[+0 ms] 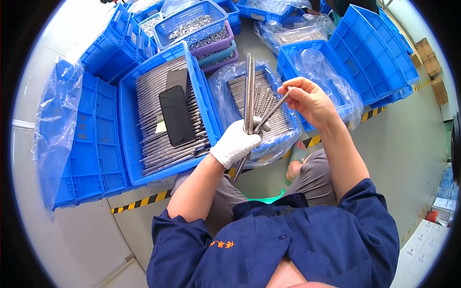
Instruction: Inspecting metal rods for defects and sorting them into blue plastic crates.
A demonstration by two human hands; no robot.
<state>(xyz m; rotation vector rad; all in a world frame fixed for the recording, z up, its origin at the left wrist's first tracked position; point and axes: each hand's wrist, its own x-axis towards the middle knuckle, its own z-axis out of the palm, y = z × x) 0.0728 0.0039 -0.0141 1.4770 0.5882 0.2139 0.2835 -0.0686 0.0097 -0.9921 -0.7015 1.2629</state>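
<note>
My left hand, in a white glove, is closed around a bundle of thin metal rods that fan out upward. Bare and pinched, my right hand grips the upper end of one slanting metal rod, whose lower end meets the bundle at the left hand. Behind the bundle stands a plastic-lined blue bin with rows of similar rods. To the left, a larger blue crate holds many rods, with a black phone and a dark box lying on top.
Stacked baskets of small metal parts, the top one a blue basket, stand at the back. Blue crates rise at the right, beside a plastic-lined blue crate. More crates stand at the left. Striped tape marks the floor.
</note>
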